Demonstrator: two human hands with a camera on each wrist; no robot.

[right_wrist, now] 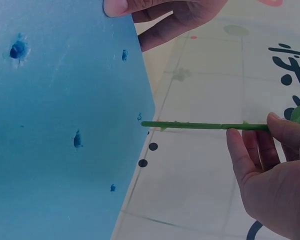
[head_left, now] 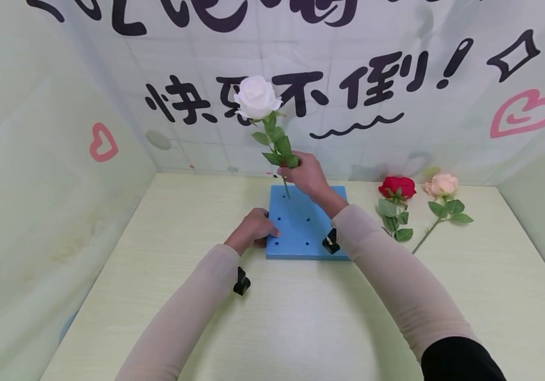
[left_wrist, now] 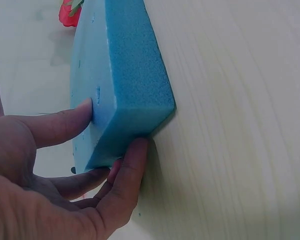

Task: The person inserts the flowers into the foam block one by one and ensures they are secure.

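Nothing's been planted yet, seemingly: the white rose (head_left: 257, 98) is pinched by the right hand (head_left: 308, 175) over the blue block (head_left: 292, 228) at 11 o'clock, gripped at 9 by the left hand (head_left: 255, 226); red rose (head_left: 397, 188), pink rose (head_left: 442, 185) left at 3.

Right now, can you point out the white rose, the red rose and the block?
White rose (head_left: 256, 98): head view, on its bloom.
Red rose (head_left: 397, 187): head view, on its bloom.
Block (head_left: 293, 230): head view, on its top face.
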